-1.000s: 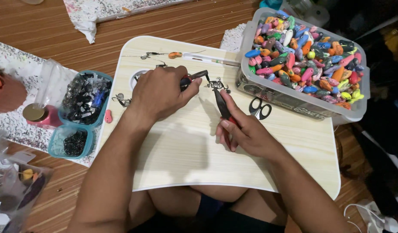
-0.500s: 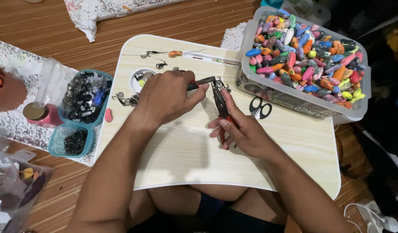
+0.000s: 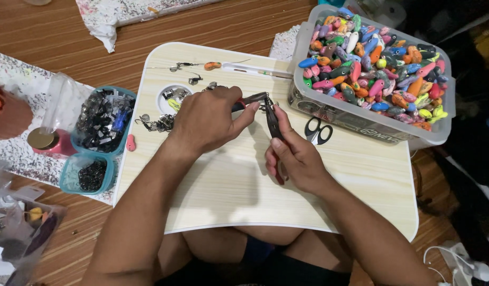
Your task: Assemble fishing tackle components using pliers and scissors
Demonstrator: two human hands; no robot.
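My left hand [image 3: 210,119] grips a pair of red-handled pliers [image 3: 251,99] whose jaws point right. My right hand [image 3: 295,156] holds a second pair of dark pliers [image 3: 272,121] upright, jaws up. The two tips meet over a small metal piece [image 3: 265,104] above the pale wooden lap tray [image 3: 228,185]. What the small piece is cannot be made out.
A clear tub [image 3: 361,119] full of several colourful fish-shaped lures stands at the right. Black scissors [image 3: 317,130] lie beside it. Teal boxes [image 3: 104,119] of dark metal parts and a small red jar [image 3: 46,142] sit at the left. Loose hooks and rings [image 3: 159,123] lie near the tray's round cup hole.
Both hands stay over the tray's middle; my left hand has shifted a little, and the two plier tips now meet closer together.
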